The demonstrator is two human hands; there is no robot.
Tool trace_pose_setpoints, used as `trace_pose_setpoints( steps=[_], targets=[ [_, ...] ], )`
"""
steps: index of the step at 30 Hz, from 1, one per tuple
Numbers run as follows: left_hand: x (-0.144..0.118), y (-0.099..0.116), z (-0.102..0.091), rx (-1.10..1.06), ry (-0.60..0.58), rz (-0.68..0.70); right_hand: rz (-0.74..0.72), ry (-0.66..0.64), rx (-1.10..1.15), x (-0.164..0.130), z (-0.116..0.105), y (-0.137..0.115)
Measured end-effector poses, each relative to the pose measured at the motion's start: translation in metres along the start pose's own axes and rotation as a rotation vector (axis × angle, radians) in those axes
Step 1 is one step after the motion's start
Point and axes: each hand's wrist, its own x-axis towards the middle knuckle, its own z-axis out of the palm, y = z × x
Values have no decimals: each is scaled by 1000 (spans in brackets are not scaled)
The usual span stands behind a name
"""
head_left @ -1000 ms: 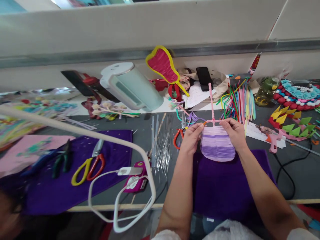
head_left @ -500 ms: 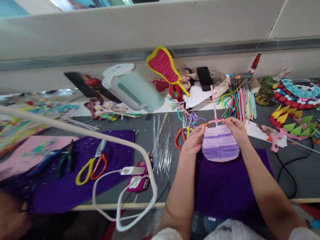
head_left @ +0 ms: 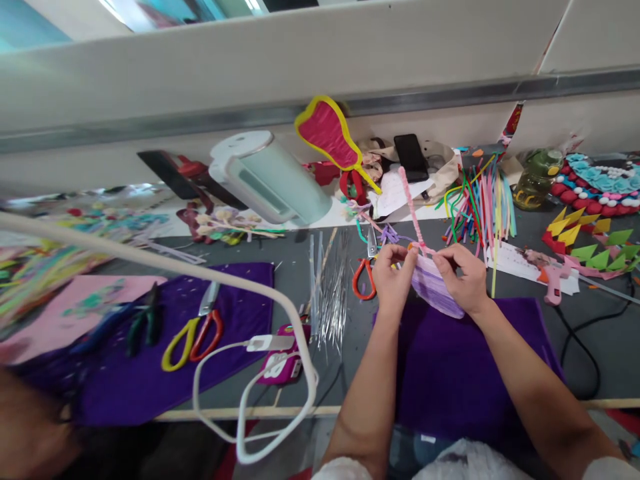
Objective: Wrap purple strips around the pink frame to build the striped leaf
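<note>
Both of my hands hold a small fan-shaped piece woven from lilac and purple pipe cleaners [head_left: 436,288] above a purple cloth [head_left: 460,373]. My left hand [head_left: 393,277] pinches its upper left corner. My right hand [head_left: 466,279] grips its upper right side. A pink twisted pipe-cleaner stem [head_left: 411,210] rises from the top of the piece and leans to the left. The piece is tilted, so I see it partly edge-on.
A bundle of thin metal wires [head_left: 327,287] lies left of my hands, beside red-handled scissors [head_left: 364,277]. Coloured pipe cleaners [head_left: 480,200] and a pink glue gun [head_left: 553,283] lie to the right. Yellow and red scissors [head_left: 193,333], a white cable [head_left: 240,400] and a pale green lamp head [head_left: 265,177] are at left.
The woven piece has turned from facing me flat to tilted and partly edge-on, and its pink stem now leans left. My hands have drawn closer together.
</note>
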Motion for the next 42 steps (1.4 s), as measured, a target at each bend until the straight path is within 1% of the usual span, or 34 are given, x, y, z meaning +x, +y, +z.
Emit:
trace_pose_setpoints(
  steps=[4,6,8,10,12,15,20,24,26,27,29,31,34,36,38,39,42],
  targets=[
    [0,1,-4,92,53,100,-4,-9,-17,0,1,-2],
    [1,1,-5,59,49,113,22,10,1,0,0,-1],
    [2,0,-4,-29,16,84,77,42,34,2,-2,0],
    [4,-2,-4,-155,-19,2,149,66,79,3,-4,4],
    [7,-6,-3,-303,-46,-125,210,77,123,4,-5,9],
    [10,-9,-6,-497,-90,-320,264,95,171,7,-8,17],
    [13,-8,-12,-728,-253,-581,323,93,260,10,-11,29],
    [13,-11,-15,-839,-386,-710,353,52,305,10,-12,37],
    [12,-12,-14,-862,-436,-746,361,43,333,9,-13,40],
    [12,-12,-13,-862,-443,-749,366,43,348,9,-13,41],
    [11,-11,-10,-838,-406,-714,370,55,369,9,-12,42],
    [10,-9,-7,-784,-296,-628,368,79,366,9,-11,41],
    [6,-4,-1,-616,-76,-407,350,116,307,9,-8,36],
    [3,-2,1,-428,17,-236,326,122,261,7,-5,32],
    [1,-1,3,-252,52,-115,294,117,225,5,-3,28],
    [0,-1,3,-193,56,-86,280,110,208,4,-2,26],
    [-2,-1,3,-143,58,-95,222,87,133,2,0,18]
  ],
)
